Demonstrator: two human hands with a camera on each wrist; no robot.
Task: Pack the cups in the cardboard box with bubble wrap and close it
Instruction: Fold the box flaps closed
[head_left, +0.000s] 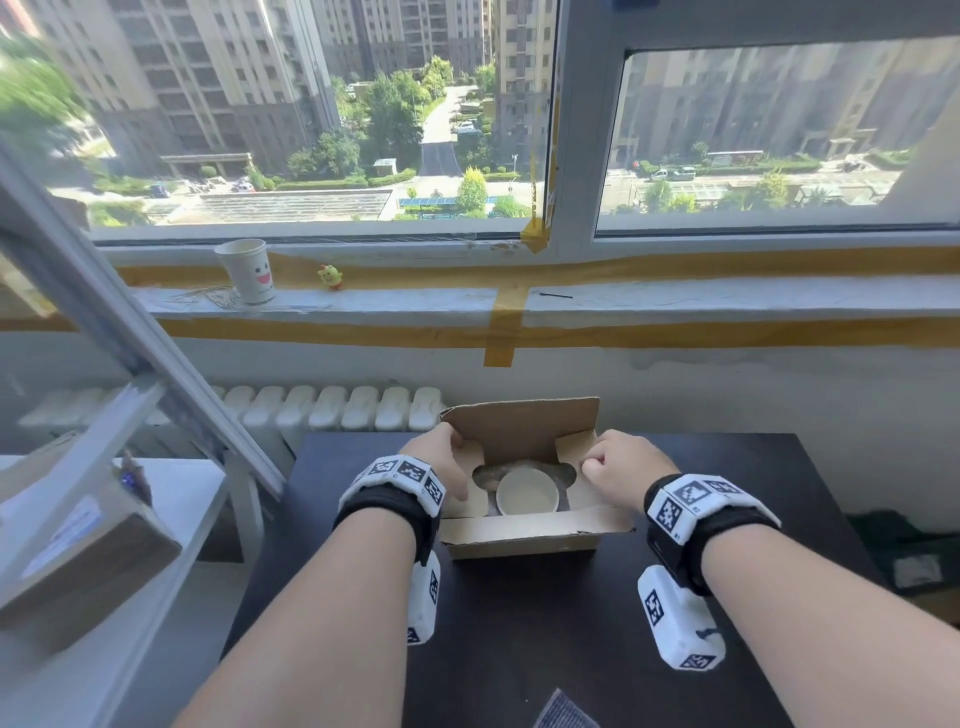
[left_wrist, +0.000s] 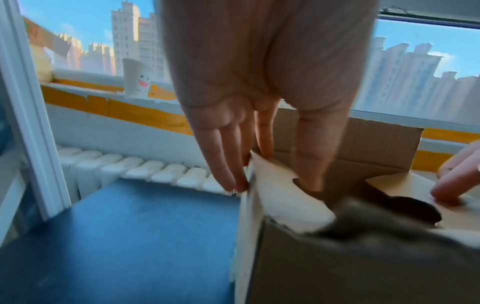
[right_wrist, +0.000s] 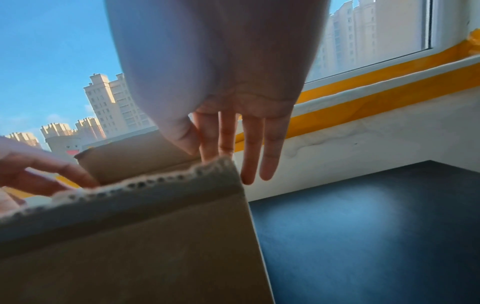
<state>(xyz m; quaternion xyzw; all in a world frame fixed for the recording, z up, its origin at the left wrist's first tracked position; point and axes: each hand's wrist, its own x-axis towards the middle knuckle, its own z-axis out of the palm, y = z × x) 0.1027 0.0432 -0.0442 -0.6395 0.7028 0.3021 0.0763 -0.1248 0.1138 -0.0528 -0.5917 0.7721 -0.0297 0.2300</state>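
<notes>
Fingers of both hands press the side flaps of the cardboard box (head_left: 524, 540) on the dark counter (head_left: 519, 649).
Head view alone shows a white cup (head_left: 527, 492) inside. Left wrist view: left hand (left_wrist: 249, 98), fingers (left_wrist: 228, 164) straight, holds the left flap (left_wrist: 280, 195); paper cup (left_wrist: 137, 79) lettering unreadable. Right wrist view: right hand (right_wrist: 228, 98), fingers (right_wrist: 270, 152) extended at the corner.

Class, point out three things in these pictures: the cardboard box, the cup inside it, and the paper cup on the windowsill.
cardboard box (head_left: 524, 540): head view, on its near front wall.
cup (head_left: 527, 492): head view, on its pale inside, seen from above.
paper cup (head_left: 249, 273): head view, on its side wall with the printed smiling face.
</notes>
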